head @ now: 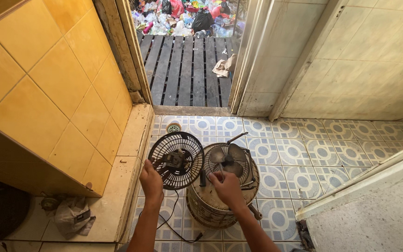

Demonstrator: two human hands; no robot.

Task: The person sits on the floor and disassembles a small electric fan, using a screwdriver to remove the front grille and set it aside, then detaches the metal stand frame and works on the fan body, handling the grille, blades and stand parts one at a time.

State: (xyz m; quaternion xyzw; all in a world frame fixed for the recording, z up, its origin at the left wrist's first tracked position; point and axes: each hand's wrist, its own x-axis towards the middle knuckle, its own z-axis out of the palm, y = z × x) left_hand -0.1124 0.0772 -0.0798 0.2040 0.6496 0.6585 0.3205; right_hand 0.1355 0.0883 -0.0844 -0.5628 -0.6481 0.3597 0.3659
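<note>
- The left hand [151, 179] is closed around the edge of a black round fan guard with the motor [176, 159] in its middle. It holds the guard up on its edge, tilted, just beside the other fan part.
- The right hand [227, 185] is pinched shut on something thin, maybe a small tool, but it is too small to tell. It points at the fan blades [228, 156].
- The blades sit inside a second wire guard [245, 171]. That guard rests on top of a round woven stool [210, 207] on the tiled floor [294, 154].
- What could go wrong: I think the guard in the left hand could slip and fall, because it is only held by its rim and the motor makes it heavy.
- The black cord [173, 224] hangs down from it and lies on the floor near the stool. It could get caught or pulled.
- The stool is small, so a hard push on the blades could tip the second guard off.
- Around: a yellow tiled wall [47, 84] stands on the left, with a crumpled cloth [73, 217] on the ledge below it.
- A floor drain [174, 128] is near the doorway. Outside are dark wooden planks [187, 60] and a pile of rubbish [187, 16].
- The wall on the left and a pale ledge [364, 186] on the right leave little room.
</note>
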